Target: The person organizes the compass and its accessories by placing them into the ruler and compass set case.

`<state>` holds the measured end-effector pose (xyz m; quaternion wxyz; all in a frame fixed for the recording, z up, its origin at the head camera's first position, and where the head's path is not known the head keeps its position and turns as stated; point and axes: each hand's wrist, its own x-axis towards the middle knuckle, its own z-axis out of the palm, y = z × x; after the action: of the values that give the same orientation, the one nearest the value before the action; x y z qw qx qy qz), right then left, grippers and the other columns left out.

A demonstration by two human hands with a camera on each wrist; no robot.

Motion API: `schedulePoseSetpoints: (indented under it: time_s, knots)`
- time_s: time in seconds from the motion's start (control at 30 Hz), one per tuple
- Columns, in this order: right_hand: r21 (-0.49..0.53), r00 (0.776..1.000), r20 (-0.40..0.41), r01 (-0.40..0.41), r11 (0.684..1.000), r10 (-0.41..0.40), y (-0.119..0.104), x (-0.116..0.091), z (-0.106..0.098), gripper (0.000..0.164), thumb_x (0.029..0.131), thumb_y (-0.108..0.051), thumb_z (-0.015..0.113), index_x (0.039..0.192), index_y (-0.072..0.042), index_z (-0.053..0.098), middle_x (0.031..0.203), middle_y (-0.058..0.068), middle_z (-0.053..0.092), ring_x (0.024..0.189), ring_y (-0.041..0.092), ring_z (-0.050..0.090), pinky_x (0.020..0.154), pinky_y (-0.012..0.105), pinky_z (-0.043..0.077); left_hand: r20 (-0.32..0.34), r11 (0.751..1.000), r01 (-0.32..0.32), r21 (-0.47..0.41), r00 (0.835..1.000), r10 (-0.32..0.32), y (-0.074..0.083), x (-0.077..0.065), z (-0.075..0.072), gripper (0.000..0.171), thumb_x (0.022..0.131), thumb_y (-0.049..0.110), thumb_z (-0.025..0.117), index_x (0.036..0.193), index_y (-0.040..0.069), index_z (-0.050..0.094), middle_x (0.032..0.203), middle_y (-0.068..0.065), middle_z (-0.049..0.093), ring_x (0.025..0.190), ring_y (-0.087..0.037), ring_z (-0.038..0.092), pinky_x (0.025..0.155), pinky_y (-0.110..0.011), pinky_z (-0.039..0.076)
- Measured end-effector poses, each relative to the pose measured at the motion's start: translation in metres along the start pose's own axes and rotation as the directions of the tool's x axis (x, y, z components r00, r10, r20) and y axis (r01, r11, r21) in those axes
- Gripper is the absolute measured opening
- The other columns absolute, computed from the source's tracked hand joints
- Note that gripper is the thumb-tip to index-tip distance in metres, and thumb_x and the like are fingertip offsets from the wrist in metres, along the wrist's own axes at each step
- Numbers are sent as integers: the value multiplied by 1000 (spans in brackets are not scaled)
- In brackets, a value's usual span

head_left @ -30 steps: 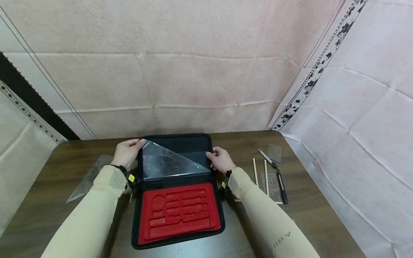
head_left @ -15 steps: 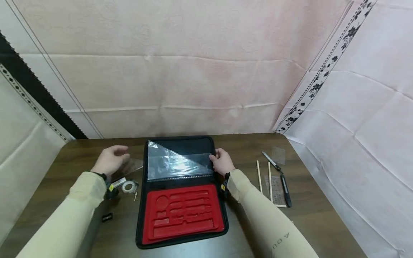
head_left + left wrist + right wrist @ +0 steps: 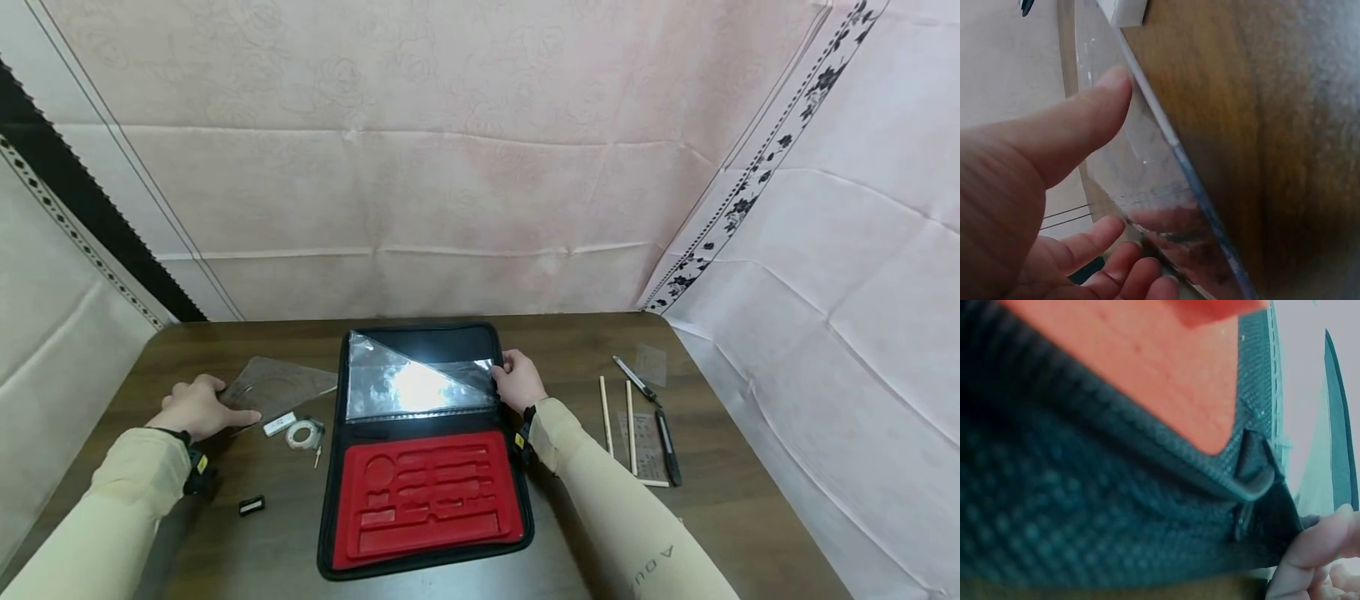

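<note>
A black case (image 3: 425,562) lies unfolded, with a red moulded tray (image 3: 427,500) in its near half. Clear film (image 3: 382,379) with a slanting edge covers part of the lid. At the lid's right edge, my right hand (image 3: 520,382) pinches the rim; the right wrist view shows thumb and fingers (image 3: 1319,550) on the black edge. My left hand (image 3: 197,408) is spread at a clear triangular plate (image 3: 281,383) left of the case. In the left wrist view, the thumb (image 3: 1094,109) lies over the plate's face near its long edge, other fingers slightly bent below.
Between left hand and case lie a white block (image 3: 280,423), a white ring (image 3: 303,434) and a small black piece (image 3: 251,505). Right of the case are wooden sticks (image 3: 632,425), a dark slim tool (image 3: 667,450), a metal-tipped tool (image 3: 633,379) and clear sheets (image 3: 651,365).
My left hand has left the film's upper corner and travelled left and down to the triangular plate, uncovering the white block and ring. The right hand still holds the lid's edge.
</note>
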<state>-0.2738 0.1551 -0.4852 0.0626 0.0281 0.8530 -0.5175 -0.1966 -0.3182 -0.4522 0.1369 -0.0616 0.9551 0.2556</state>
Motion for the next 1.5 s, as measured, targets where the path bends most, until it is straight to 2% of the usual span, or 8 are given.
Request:
schedulePoseSetpoints:
  time_s: [0.3, 0.5, 0.7, 1.0, 1.23, 1.43, 1.5]
  knots:
    - [11, 1000, -20, 16, 1000, -15, 3, 1, 0, 25, 98, -14, 57, 121, -4, 54, 83, 9, 55, 64, 20, 56, 59, 31, 47, 36, 999, 38, 5, 999, -38, 3, -2, -2, 111, 72, 53, 80, 129, -25, 25, 116, -52, 23, 106, -67, 25, 85, -69, 30]
    - [20, 999, -18, 27, 999, -27, 3, 0, -1, 26, 99, -14, 56, 123, -4, 53, 83, 10, 56, 64, 20, 56, 58, 31, 48, 73, 995, 80, 56, 994, -84, 4, 0, -3, 120, 68, 60, 79, 123, -31, 22, 116, -54, 28, 105, -68, 32, 85, -67, 35]
    - [25, 999, -15, 29, 999, -28, 5, 1, 0, 25, 99, -15, 57, 122, -6, 53, 83, 10, 56, 64, 21, 56, 58, 31, 48, 126, 992, 103, 79, 986, -112, 4, 4, -4, 112, 68, 62, 78, 112, -32, 37, 112, -50, 41, 102, -61, 45, 84, -62, 42]
    - [31, 1000, -7, 18, 999, -18, 3, -1, -1, 27, 99, -15, 56, 124, -5, 52, 86, 10, 57, 65, 21, 57, 59, 31, 49, 101, 981, 140, 133, 983, -154, 8, 2, -5, 113, 69, 64, 76, 114, -32, 36, 109, -52, 35, 100, -65, 39, 83, -64, 39]
    - [17, 1000, -17, 20, 1000, -20, 3, 0, 0, 28, 99, -14, 56, 125, -3, 52, 89, 10, 59, 65, 20, 58, 58, 30, 50, 107, 972, 146, 183, 980, -167, 12, 1, -6, 108, 72, 63, 74, 113, -31, 39, 108, -53, 36, 100, -65, 39, 84, -64, 39]
    - [2, 999, -26, 28, 1000, -28, 3, -1, 0, 29, 99, -13, 56, 126, -3, 52, 93, 11, 59, 66, 20, 58, 59, 31, 50, 105, 969, 165, 186, 977, -186, 12, 1, -5, 109, 73, 63, 74, 114, -31, 37, 109, -53, 34, 103, -66, 36, 84, -64, 39]
    - [0, 999, -27, 26, 1000, -26, 3, -1, 0, 29, 99, -14, 56, 126, -4, 52, 93, 10, 59, 67, 20, 58, 60, 31, 50, 94, 970, 176, 169, 976, -194, 12, 0, -5, 112, 73, 62, 75, 114, -33, 31, 108, -53, 34, 103, -66, 37, 84, -64, 39]
